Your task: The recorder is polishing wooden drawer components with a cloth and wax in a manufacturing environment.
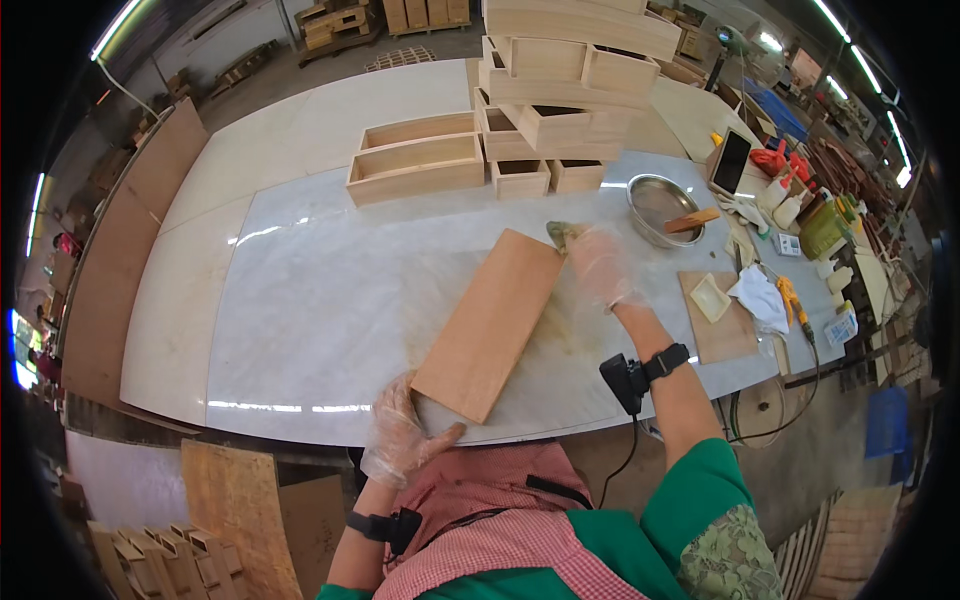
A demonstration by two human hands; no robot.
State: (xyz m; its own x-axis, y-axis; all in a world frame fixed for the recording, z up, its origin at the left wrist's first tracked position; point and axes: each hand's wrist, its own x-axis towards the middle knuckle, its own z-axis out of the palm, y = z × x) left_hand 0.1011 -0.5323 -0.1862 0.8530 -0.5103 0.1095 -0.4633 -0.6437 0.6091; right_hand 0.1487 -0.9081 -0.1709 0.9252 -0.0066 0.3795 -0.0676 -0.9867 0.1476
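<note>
A long reddish-brown wooden board [490,325], thick at its edges, lies slanted on the table in front of me. My left hand [398,432], in a clear plastic glove, is cupped around the board's near left corner, with its thumb stretched along the near end. At the far right corner, my right hand [598,262], also gloved, is closed on a small green pad [557,234]. The pad is at the board's edge; whether it is a sponge or folded cloth I cannot tell.
Pale wooden boxes [425,165] stand stacked at the back. Right of my right hand is a metal bowl [648,200] with a wooden-handled brush [692,220] across its rim. Farther right are a phone [731,162], bottles [788,208], a white cloth [760,298] and a yellow corded tool [795,305].
</note>
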